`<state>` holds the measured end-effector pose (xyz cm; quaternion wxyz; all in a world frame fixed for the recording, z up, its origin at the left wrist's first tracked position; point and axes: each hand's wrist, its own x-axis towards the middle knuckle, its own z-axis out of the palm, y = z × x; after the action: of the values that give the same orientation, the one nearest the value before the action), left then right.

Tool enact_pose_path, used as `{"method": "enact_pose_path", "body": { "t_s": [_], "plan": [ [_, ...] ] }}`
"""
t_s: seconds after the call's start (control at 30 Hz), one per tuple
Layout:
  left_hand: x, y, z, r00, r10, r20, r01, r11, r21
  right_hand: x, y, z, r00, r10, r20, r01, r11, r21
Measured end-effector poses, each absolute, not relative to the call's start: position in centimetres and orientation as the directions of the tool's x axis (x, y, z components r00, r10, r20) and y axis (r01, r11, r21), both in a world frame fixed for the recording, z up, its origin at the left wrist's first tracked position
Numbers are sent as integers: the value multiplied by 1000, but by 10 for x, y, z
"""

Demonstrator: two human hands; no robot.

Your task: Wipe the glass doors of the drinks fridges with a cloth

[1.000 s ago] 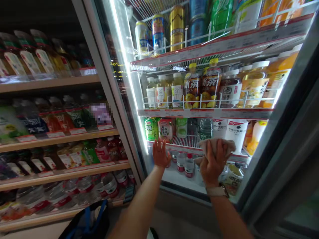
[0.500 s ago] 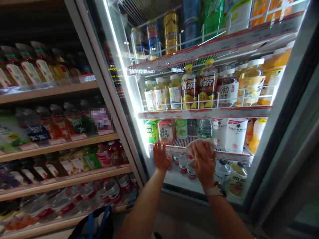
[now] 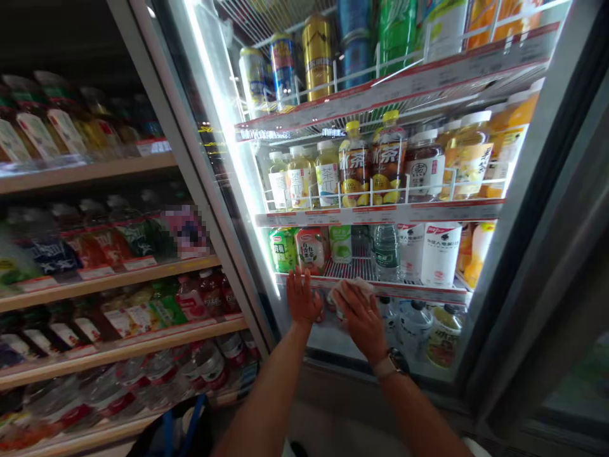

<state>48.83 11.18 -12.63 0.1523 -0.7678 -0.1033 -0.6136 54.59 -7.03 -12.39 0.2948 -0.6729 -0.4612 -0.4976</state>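
My left hand (image 3: pixel 303 297) lies with its fingers stretched and palm flat against the glass door of a drinks fridge, in front of the shelf edge at lower left. Just to its right, my right hand (image 3: pixel 360 315) presses a pale cloth (image 3: pixel 364 285) to the same glass, with the fingers over it. Part of the cloth is hidden under that hand. Behind the glass near my hands are a red-labelled bottle (image 3: pixel 310 249), a green-labelled bottle (image 3: pixel 282 249) and a clear green bottle (image 3: pixel 386 252). A dark watch (image 3: pixel 398 360) is on my right wrist.
More bottles and cans, such as a gold can (image 3: pixel 317 58), fill the fridge shelves. On the left, open wooden shelves (image 3: pixel 190 269) hold rows of bottles. A dark bag with blue straps (image 3: pixel 178 431) is below them. The fridge's dark frame (image 3: pixel 514 209) runs down the right.
My right hand has slid the cloth left and slightly down over the glass, closer to my left hand. The left hand stays flat in about the same place. The view has shifted slightly.
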Motion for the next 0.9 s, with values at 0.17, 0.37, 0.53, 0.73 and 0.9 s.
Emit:
{"method": "enact_pose_path", "body": {
  "t_s": [0.17,0.37,0.53,0.73,0.9],
  "plan": [
    [488,119,-134,279,22,960,337,-939,-76,563,-94,-107,126,258,958,892,-453,5],
    [492,116,-131,215,-13,976,309,-948,-81,603,-146,-77,264,-222,938,782,-520,-343],
    [492,111,-124,174,-52,983,290,-951,-102,598,-137,-85,282,-224,933,776,-519,-359],
    [491,116,-129,222,-1,975,290,-955,-67,559,-91,-125,119,305,945,897,-441,30],
    [491,119,-133,242,9,970,309,-949,-68,559,-94,-123,-50,524,850,936,-273,223]
  ]
}}
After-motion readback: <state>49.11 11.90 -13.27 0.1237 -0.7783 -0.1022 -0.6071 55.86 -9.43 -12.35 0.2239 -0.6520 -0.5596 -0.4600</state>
